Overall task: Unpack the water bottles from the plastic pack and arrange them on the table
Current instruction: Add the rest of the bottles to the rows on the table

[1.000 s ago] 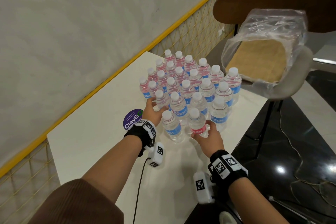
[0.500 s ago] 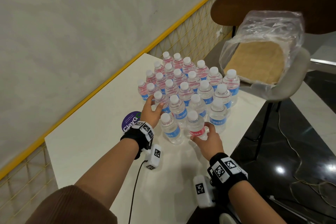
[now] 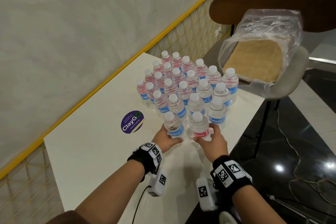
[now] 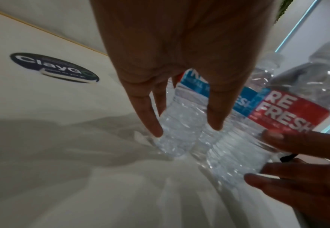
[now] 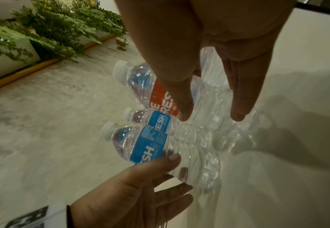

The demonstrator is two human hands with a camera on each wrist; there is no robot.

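Several small water bottles [image 3: 183, 85] with white caps stand clustered on the white table [image 3: 94, 143]. My left hand [image 3: 171, 137] grips the front blue-label bottle [image 3: 173, 126] low on its body; the left wrist view shows thumb and fingers [image 4: 150, 123] either side of the blue-label bottle [image 4: 179, 126]. Just right of it, my right hand [image 3: 203, 136] holds the red-label bottle [image 3: 199, 128], whose label [image 5: 160, 95] shows behind my right fingers [image 5: 181, 108]. Both bottles stand upright on the table, close together. The empty plastic pack [image 3: 258, 42] lies on a chair.
A purple round sticker [image 3: 132, 122] lies on the table left of my hands. The table's right edge [image 3: 241, 132] runs close to the bottles, with dark floor below. A chair [image 3: 283, 85] with the pack and a cardboard sheet [image 3: 254, 63] stands at the far right. A yellow mesh rail [image 3: 190, 29] borders the wall.
My left hand has moved from the left side of the cluster to the front blue-label bottle and taken hold of it. The right hand stays on the red-label bottle.
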